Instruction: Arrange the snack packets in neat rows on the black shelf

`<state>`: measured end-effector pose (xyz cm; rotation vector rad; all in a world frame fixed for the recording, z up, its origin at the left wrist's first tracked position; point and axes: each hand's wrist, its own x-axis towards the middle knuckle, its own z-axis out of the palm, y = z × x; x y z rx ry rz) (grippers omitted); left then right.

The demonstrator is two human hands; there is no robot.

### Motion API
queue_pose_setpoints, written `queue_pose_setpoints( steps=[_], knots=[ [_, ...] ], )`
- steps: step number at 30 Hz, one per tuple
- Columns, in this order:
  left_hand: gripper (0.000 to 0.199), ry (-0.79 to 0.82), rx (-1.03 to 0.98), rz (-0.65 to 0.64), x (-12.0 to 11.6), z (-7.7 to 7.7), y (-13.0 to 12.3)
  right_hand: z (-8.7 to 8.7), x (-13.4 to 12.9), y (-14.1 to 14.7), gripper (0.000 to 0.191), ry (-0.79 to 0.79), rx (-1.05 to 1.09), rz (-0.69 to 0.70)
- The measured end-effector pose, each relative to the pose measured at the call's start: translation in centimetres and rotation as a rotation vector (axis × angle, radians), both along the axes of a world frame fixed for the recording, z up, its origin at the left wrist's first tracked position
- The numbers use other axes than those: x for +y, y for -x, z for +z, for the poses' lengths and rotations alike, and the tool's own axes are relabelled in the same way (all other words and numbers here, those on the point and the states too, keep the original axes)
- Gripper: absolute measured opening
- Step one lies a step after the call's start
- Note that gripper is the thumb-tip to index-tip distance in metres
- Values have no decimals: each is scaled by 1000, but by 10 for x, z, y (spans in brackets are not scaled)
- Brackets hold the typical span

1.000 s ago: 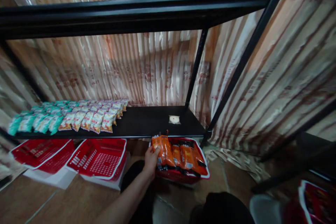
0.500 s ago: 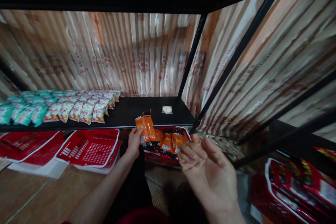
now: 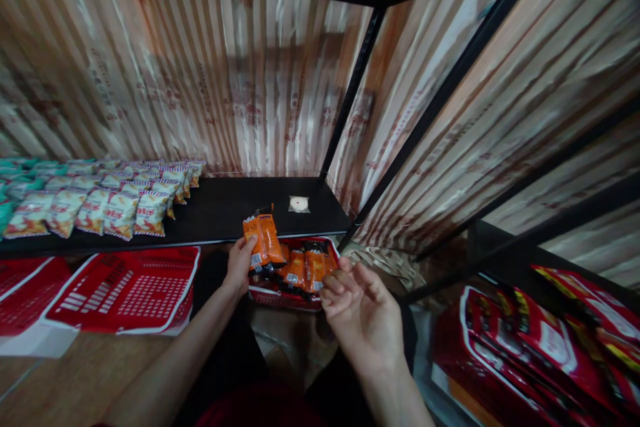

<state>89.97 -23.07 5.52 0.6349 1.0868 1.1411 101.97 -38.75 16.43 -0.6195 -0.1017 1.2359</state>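
Orange snack bags [image 3: 265,240] with black ends are gripped in my left hand [image 3: 242,260], its thumb across the front; how many lie together there I cannot tell. They are tilted at the front edge of the black shelf [image 3: 240,203]. Just below, a red basket [image 3: 285,300] contains several more orange snack bags [image 3: 306,267]. My right hand [image 3: 363,307] is palm up over the basket's right side, fingers loosely curled and thumb apart, with nothing visible in it. Farther back on the shelf lies a small clear packet with a round white piece [image 3: 299,204].
Rows of pale snack bags [image 3: 120,210] and teal bags [image 3: 15,187] fill the shelf's left part. Red baskets [image 3: 145,287] stand below. At right, another basket [image 3: 450,347] holds red and yellow packages [image 3: 545,333]. Black posts [image 3: 353,93] and striped curtains [image 3: 260,113] enclose the shelf.
The view has shifted, so the shelf and baskets appear farther left. The left hand still grips the orange bags, and the right hand keeps much the same pose near the basket.
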Motion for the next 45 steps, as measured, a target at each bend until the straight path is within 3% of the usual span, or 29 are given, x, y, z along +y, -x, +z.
queue_pose_setpoints(
  steps=[5,11,19,22,28,32,39,45],
  knots=[
    [17,13,16,-16,8,-5,2,-7,13,-1,16,9,4,20],
    [14,8,58,-30,24,8,-3,-18,34,-8,20,8,13,53],
    [30,-94,15,-43,37,22,2,-66,98,-12,30,259,-246,-61],
    [38,-135,5,-64,39,19,6,-81,111,-2,32,335,-342,18],
    [46,-168,-14,-108,33,10,8,-95,121,16,51,310,-404,253],
    [39,-145,-63,-122,31,12,13,-99,129,24,56,292,-436,255],
    [13,65,-231,37,45,29,25,-107,139,39,46,230,-360,318],
    [9,147,-287,99,47,20,21,-110,138,38,41,269,-317,343]
  ],
)
